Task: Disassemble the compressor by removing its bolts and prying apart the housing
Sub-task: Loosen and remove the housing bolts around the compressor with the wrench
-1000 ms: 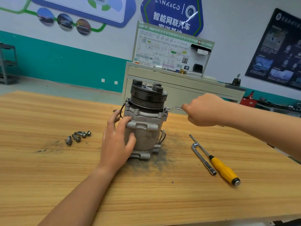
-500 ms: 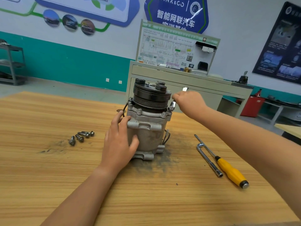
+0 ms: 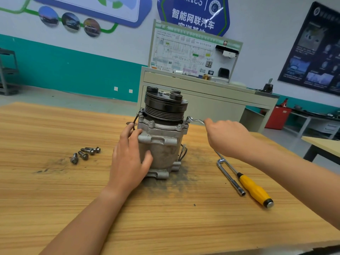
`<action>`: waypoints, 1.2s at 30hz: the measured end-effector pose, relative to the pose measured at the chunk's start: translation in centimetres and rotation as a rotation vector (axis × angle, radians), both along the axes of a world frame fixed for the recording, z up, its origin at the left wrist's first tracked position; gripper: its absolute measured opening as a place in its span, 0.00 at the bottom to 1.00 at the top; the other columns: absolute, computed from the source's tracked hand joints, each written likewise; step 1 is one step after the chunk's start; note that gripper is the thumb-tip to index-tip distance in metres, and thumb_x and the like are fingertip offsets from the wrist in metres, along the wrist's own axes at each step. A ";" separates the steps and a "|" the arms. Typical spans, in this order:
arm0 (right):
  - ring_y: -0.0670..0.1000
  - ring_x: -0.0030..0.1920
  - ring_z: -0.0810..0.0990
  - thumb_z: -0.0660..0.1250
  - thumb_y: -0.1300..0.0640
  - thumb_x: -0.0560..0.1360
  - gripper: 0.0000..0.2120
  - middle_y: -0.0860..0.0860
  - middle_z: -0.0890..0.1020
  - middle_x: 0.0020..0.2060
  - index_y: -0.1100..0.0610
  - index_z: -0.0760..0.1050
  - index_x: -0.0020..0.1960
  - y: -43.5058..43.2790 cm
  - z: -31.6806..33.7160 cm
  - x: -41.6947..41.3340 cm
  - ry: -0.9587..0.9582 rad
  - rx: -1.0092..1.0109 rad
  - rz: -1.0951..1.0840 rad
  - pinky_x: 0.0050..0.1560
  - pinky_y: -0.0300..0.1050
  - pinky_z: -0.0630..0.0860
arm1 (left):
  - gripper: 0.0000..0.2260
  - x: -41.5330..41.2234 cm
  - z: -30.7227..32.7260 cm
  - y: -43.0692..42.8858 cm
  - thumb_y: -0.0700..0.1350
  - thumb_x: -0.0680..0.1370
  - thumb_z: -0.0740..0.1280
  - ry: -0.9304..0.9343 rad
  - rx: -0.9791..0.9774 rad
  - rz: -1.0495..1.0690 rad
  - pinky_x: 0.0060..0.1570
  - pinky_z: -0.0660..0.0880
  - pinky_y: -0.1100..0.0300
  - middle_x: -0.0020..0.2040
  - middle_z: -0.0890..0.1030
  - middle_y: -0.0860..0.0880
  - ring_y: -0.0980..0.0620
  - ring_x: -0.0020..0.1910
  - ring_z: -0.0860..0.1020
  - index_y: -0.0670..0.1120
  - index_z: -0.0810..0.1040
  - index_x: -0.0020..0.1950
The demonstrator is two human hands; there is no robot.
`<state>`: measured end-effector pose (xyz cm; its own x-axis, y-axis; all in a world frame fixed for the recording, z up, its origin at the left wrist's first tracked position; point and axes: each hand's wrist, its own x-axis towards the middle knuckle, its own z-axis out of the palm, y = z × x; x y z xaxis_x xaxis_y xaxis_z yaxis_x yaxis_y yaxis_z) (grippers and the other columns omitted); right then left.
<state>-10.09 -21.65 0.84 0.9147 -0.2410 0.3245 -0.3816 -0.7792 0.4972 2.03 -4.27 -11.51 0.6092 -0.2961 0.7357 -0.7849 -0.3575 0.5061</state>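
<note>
Two hands work the compressor (image 3: 161,140): left hand (image 3: 128,161) clasps its body steady, right hand (image 3: 226,137) grips a wrench (image 3: 196,120) on a bolt (image 3: 186,122), best kept square.

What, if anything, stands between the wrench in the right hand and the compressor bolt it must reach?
Nothing visible does. The wrench gripped by the right hand has its head on the bolt at the right flange of the compressor; the left hand holds the opposite side.
</note>
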 end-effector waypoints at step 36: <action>0.55 0.33 0.71 0.51 0.56 0.82 0.13 0.54 0.75 0.35 0.62 0.67 0.61 -2.9 2.4 4.0 -0.391 0.174 0.221 0.31 0.45 0.64 | 0.26 -0.4 0.2 0.1 0.38 0.72 0.70 0.034 -0.005 -0.015 0.60 0.69 0.44 0.73 0.61 0.42 0.40 0.67 0.67 0.39 0.67 0.68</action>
